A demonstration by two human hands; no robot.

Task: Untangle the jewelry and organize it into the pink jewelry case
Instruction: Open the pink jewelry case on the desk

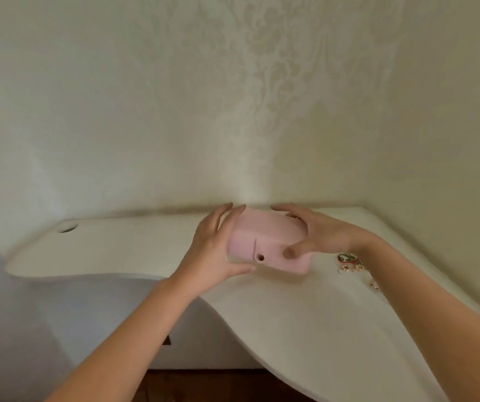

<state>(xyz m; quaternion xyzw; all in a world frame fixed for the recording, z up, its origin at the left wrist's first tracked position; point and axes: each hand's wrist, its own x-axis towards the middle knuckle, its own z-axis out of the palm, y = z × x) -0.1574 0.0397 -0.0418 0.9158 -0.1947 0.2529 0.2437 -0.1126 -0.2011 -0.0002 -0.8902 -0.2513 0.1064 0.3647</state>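
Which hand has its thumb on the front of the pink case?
The right hand: its thumb lies across the front of the pink rectangular jewelry case. The left hand keeps its thumb under the bottom edge.

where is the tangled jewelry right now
Head view: the jewelry lies on the white desk, right of the pink case, just beside the right hand at its wrist.
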